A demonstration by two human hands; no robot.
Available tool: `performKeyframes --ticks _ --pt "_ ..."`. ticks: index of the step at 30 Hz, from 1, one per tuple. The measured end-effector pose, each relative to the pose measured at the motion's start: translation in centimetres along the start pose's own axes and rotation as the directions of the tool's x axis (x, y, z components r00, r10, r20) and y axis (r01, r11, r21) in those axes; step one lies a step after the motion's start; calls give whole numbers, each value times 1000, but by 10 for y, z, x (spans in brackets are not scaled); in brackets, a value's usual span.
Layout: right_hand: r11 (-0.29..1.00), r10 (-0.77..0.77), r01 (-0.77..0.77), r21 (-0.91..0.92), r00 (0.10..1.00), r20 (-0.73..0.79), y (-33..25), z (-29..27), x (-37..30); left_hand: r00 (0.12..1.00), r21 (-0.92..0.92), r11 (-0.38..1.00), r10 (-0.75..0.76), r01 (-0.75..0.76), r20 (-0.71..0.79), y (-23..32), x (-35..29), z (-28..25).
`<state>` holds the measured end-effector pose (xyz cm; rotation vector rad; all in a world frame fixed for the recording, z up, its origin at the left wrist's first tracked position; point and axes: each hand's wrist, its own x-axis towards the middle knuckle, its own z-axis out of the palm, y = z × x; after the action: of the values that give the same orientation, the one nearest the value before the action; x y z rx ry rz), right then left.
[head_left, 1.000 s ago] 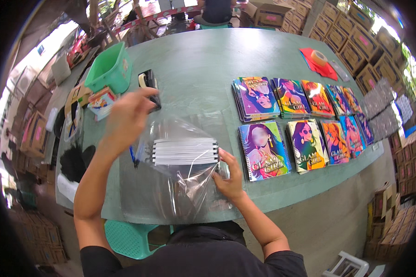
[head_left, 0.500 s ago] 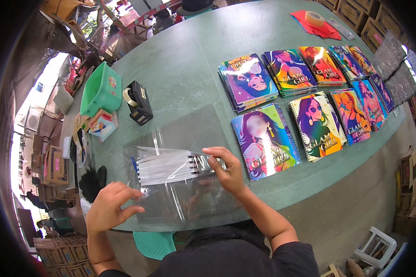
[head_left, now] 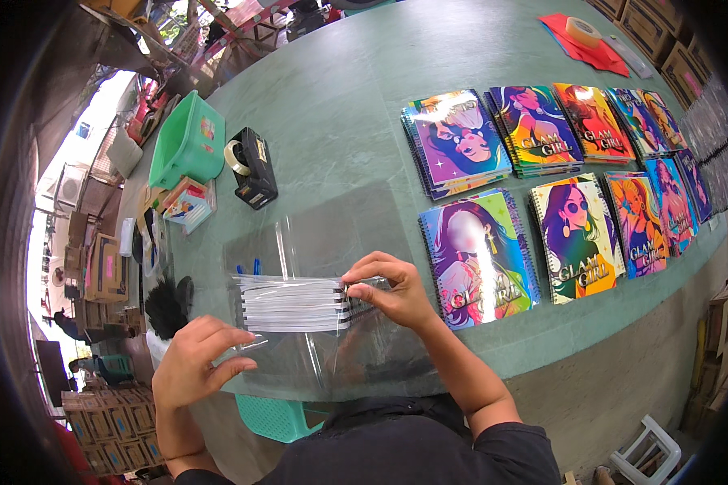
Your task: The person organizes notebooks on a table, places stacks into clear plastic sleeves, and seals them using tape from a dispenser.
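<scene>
The green table [head_left: 332,121] carries everything here. On its near side lies a wide, clear plastic sheet [head_left: 340,214], and to the right of that sit two rows of colourful spiral notebooks [head_left: 570,206], several of them in piles. A green tub [head_left: 208,149] stands toward the left edge.

The stack of white-edged notebooks [head_left: 295,307] is on the plastic sheet, right in front of the person, page edges facing up and dark bindings showing at its right end. Shine across the pages suggests that film lies over them.

The right hand [head_left: 392,291] is at the stack's upper right corner, thumb and fingers drawn nearly together, seemingly pinching the film. The left hand [head_left: 198,360] is just beside the lower left corner, its thumb and fingers parted; whether film touches its fingertips is hard to tell.

The step in hand looks like folding the sheet around the stack. The next move likely calls for drawing the loose film snug at both ends without letting the notebooks lean, then holding the fold. The black tape dispenser [head_left: 255,170], beyond the stack, would suit fastening it. A small blue thing [head_left: 257,266], perhaps a pen, shows just beyond the stack.
</scene>
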<state>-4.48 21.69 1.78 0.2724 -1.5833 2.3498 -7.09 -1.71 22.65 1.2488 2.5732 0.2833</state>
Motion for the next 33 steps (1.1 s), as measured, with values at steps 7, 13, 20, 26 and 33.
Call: performKeyframes --ticks 7,13,20,26,33 --pt "996 -63 67 -54 995 73 1 -5 -4 999 -34 999 33 -33 -13 -8 -7 5" --pt "997 -48 51 -57 998 46 -5 -4 -12 999 -30 999 40 -40 -17 -6 -16 5" --pt "660 -400 447 -604 889 222 -46 11 -19 990 404 912 114 -73 -78 5 -21 -1" --pt "107 -42 731 -674 681 731 -69 41 -6 846 249 809 497 -532 193 -9 -55 24" --pt "91 115 698 -710 701 704 -71 56 0 880 635 720 457 -279 -131 -63 -5 -3"
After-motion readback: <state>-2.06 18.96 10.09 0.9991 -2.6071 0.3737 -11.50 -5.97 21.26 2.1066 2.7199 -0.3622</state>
